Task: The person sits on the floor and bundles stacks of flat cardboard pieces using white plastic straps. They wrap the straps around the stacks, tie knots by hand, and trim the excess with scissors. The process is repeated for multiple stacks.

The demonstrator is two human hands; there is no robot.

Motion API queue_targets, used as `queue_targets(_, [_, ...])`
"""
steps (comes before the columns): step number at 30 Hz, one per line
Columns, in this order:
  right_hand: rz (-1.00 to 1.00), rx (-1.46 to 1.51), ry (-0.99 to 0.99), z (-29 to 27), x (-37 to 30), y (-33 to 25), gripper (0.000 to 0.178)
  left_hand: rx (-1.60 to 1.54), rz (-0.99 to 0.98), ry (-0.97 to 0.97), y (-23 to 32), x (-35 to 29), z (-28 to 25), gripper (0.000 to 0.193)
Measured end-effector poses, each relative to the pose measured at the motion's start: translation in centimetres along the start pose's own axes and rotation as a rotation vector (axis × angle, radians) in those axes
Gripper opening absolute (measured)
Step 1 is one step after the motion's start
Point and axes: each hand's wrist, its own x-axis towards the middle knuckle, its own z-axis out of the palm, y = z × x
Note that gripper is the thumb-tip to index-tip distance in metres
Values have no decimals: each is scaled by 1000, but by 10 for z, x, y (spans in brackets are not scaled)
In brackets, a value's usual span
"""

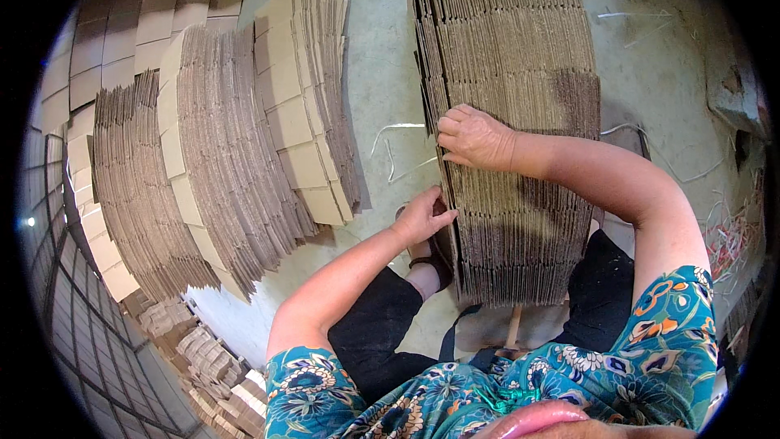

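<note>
A long bundle of folded cardboard sheets (520, 49) stands on edge between my legs, packed tightly with corrugated edges up. My right hand (475, 138) lies over the bundle's left edge with its fingers curled round the outer sheets. Nearer to me, my left hand (424, 215) rests against the left side of the bundle, thumb apart from the fingers and touching the outermost sheet. A white strap (398, 126) lies on the floor left of the bundle. On the right, another length of white strap (691, 171) runs out from beside it.
Several more rows of cardboard stand at the left, the nearest row (305, 97) beside a grey floor (382, 16). Further stacks (211, 358) lie at the lower left. Tangled strap scraps (727, 240) litter the right side. A wooden stick (514, 327) shows near my lap.
</note>
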Motion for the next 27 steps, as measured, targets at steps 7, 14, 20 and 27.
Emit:
queue_targets(7, [201, 30, 198, -45, -28, 15, 36, -129, -38, -112, 3, 8, -6, 48])
queue_targets(14, [1066, 21, 514, -69, -167, 48, 58, -79, -171, 26, 16, 15, -39, 54])
queue_targets(20, [1278, 390, 145, -43, -159, -7, 81, -459, -253, 115, 7, 40, -33, 85])
queue_targets(27, [1031, 293, 103, -28, -141, -4, 94, -571, -177, -4, 16, 45, -32, 84])
